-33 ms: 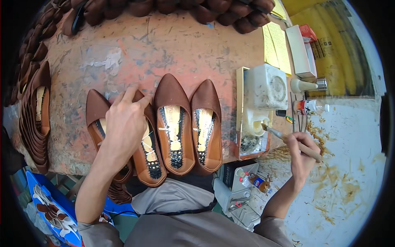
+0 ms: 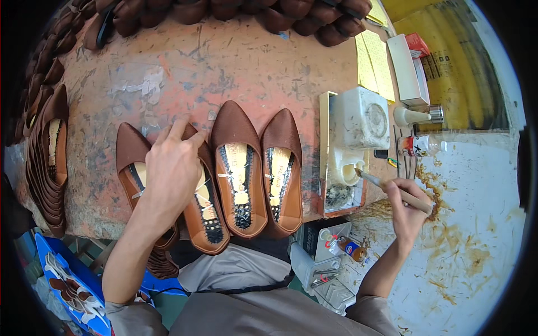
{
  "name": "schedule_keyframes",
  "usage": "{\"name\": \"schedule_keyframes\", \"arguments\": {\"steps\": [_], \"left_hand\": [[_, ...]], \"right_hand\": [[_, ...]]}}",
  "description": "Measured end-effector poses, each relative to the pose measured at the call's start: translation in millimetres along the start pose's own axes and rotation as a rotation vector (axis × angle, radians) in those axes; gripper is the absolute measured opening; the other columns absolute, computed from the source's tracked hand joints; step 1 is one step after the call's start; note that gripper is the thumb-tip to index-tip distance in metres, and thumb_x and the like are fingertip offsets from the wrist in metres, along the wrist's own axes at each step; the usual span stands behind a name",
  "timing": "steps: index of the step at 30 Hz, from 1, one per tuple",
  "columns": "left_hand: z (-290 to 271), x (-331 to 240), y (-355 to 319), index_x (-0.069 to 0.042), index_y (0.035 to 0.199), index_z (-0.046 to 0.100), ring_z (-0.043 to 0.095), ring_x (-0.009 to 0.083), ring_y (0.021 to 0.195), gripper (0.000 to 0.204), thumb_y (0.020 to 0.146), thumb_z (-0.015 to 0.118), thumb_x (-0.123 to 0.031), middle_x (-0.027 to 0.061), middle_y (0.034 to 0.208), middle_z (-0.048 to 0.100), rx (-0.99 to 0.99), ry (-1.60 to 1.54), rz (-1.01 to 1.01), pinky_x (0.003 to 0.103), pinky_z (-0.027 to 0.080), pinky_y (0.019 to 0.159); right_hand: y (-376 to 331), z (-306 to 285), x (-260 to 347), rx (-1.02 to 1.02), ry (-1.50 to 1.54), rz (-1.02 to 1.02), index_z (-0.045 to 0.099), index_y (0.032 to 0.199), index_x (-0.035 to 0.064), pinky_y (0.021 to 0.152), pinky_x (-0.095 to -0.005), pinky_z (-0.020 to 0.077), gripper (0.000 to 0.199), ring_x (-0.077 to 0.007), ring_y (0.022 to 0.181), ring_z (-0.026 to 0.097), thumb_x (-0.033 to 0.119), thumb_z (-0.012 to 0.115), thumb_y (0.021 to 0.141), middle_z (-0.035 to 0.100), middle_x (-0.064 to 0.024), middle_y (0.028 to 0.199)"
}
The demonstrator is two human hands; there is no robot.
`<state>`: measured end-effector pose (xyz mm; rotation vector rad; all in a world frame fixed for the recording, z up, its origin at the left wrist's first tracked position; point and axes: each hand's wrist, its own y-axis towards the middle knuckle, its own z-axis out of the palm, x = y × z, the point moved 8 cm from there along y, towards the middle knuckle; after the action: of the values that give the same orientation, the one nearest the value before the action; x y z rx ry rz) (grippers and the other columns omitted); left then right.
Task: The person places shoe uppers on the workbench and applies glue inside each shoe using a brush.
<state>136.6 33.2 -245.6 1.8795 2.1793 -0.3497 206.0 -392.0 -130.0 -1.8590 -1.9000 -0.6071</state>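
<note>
Four brown pointed slip-on shoes lie side by side at the table's near edge, among them the third shoe [image 2: 231,126] and the rightmost shoe [image 2: 282,131]. My left hand [image 2: 174,168] reaches across the two left ones, its fingers curled over the toe of the second shoe [image 2: 208,229]; its thumb is hidden. The leftmost shoe [image 2: 130,147] is partly covered by this hand. In my right hand [image 2: 407,207] is a brush [image 2: 372,179] with a wooden handle, gripped between thumb and fingers. The brush's tip sits at the mouth of a small whitish pot [image 2: 342,162].
The pot stands in a shallow tray [image 2: 325,117] beside a white plastic container [image 2: 367,120]. A nested row of shoes [image 2: 47,185] lies left, and piled shoes [image 2: 274,17] line the far edge. Right are a bottle [image 2: 426,145], yellow papers [image 2: 376,64] and an open box [image 2: 411,73].
The brush and my right hand have shifted slightly left. My left hand stays over the shoes.
</note>
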Motion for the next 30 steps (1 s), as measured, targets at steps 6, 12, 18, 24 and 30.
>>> {"name": "schedule_keyframes", "arguments": {"steps": [6, 12, 18, 24, 30], "left_hand": [[-3, -12, 3, -0.003, 0.133, 0.076, 0.067, 0.0445, 0.127, 0.057, 0.078, 0.067, 0.007, 0.0201, 0.153, 0.061, -0.007, -0.03, 0.055, 0.051, 0.057, 0.109], [-13, -8, -3, -0.004, 0.15, 0.062, 0.053, 0.0445, 0.147, 0.07, 0.082, 0.067, 0.006, 0.0214, 0.162, 0.052, 0.014, -0.19, 0.089, 0.051, 0.049, 0.119], [-29, 6, -14, -0.004, 0.149, 0.06, 0.055, 0.0455, 0.143, 0.063, 0.086, 0.071, 0.001, 0.0223, 0.16, 0.052, 0.01, -0.206, 0.068, 0.058, 0.042, 0.125], [-37, 23, -21, -0.007, 0.14, 0.068, 0.061, 0.0405, 0.139, 0.052, 0.089, 0.079, -0.007, 0.0158, 0.153, 0.062, 0.02, -0.168, 0.056, 0.064, 0.034, 0.128], [-32, 20, -16, -0.003, 0.125, 0.076, 0.066, 0.0407, 0.132, 0.036, 0.091, 0.08, -0.014, 0.0179, 0.147, 0.067, -0.02, -0.263, 0.114, 0.067, 0.038, 0.123]], "right_hand": [[-14, 15, -1, -0.032, -0.018, -0.145, 0.083, 0.099, -0.0039, 0.065, -0.0255, 0.0527, 0.015, -0.0081, 0.072, 0.069, 0.011, 0.083, 0.096, 0.081, -0.0077, 0.083], [-31, -1, 27, -0.155, -0.142, -0.188, 0.082, 0.093, -0.001, 0.06, -0.0297, 0.0528, 0.009, -0.0136, 0.064, 0.069, 0.004, 0.087, 0.088, 0.075, -0.0079, 0.074], [-36, 10, 52, -0.077, -0.248, -0.27, 0.082, 0.093, 0.0004, 0.059, -0.0313, 0.0522, 0.008, -0.0177, 0.062, 0.068, 0.002, 0.086, 0.086, 0.074, -0.0095, 0.075], [-29, 1, 47, -0.166, -0.262, -0.194, 0.08, 0.092, -0.0025, 0.062, -0.0289, 0.0544, 0.011, -0.0117, 0.063, 0.068, 0.008, 0.085, 0.091, 0.079, -0.0088, 0.08], [-32, -6, 82, 0.076, 0.201, -0.06, 0.076, 0.09, -0.0036, 0.064, -0.0281, 0.0526, 0.017, -0.0172, 0.069, 0.068, 0.014, 0.078, 0.091, 0.073, -0.0124, 0.079]]}}
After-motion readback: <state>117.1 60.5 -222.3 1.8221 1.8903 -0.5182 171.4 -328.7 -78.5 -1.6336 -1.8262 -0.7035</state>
